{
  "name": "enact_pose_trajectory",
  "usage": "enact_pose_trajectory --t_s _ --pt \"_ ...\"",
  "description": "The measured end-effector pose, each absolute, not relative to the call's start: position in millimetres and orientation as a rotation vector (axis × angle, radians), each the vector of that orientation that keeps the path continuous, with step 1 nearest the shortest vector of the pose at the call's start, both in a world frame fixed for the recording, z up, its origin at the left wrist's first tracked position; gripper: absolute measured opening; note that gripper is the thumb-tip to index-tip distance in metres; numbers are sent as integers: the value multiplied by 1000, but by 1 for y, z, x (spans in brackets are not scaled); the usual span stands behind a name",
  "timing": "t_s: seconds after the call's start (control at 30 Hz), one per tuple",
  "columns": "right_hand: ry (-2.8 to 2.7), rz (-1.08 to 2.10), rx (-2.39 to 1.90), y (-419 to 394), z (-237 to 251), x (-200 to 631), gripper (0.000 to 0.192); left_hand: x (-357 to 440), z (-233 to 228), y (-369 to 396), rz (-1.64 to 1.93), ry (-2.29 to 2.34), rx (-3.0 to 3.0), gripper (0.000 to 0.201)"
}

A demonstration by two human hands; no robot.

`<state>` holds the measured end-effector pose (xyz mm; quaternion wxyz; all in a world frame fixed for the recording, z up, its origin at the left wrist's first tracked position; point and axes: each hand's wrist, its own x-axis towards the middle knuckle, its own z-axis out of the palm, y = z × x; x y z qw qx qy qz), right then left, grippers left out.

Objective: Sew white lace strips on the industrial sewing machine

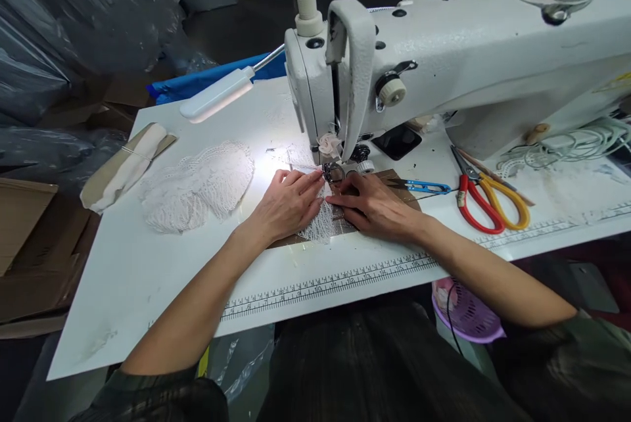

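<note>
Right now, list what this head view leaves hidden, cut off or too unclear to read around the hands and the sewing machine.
- Needle and presser foot: glare from the lamp and both hands' fingertips crowd them.
- White lace strip: mostly covered by the left hand and right hand.
- Sewing machine: its right end is cut off by the picture's edge.
- Ruler markings on the table: too small to read.
- Purple basket: half hidden under the table edge and the right forearm.

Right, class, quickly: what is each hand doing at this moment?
Left hand: open, fingers flat, pressing the white lace strip at the presser foot.
Right hand: open, palm down, fingertips on the same lace, grasping nothing.
</note>
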<state>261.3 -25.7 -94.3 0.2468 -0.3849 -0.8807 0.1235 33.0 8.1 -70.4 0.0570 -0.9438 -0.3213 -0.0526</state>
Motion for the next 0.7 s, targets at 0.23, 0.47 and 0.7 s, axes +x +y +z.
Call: enact_pose_trajectory --t_s 0.23,0.47,0.7 --pt "-2369 325 -1042 -26 -96 260 33 34 -84 7 -476 -1048 -2893 36" --pt "-2335 279 -1009 -25 -101 259 31 38 -88 4 -506 -1010 -2804 34" --pt "-2342 235 -968 -21 -105 262 30 40 -89 1 -532 -958 -2693 32"
